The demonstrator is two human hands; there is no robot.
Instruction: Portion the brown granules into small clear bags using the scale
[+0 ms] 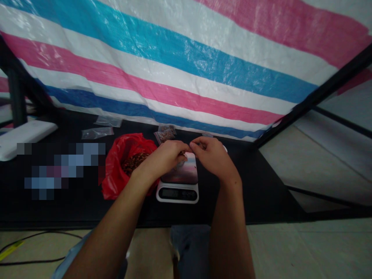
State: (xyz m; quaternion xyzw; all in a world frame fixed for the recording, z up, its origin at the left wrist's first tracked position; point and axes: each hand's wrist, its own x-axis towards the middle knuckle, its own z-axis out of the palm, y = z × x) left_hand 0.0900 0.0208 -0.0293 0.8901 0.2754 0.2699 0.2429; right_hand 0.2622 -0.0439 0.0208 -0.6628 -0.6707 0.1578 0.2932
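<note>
My left hand (171,157) is closed over the upper left of a kitchen scale (180,176), its fingers pinching a small clear plastic bag (181,161) that is mostly hidden. Fingertips of my right hand (211,157) are pressed together at the scale's far right corner, almost touching the left ones, and appear to grip the same bag. Brown bits show near the fingers. The scale has a shiny metal plate and a dark display, which I cannot read. Left of it, partly behind my left forearm, stands an open red plastic bag (116,170) with small brown pieces (133,162) inside.
Filled small zip bags (165,133) lie behind the scale. Flat clear bags (97,133) lie at the back left of the black table (255,193). A white device (27,137) sits far left. A striped plastic sheet (174,62) hangs behind.
</note>
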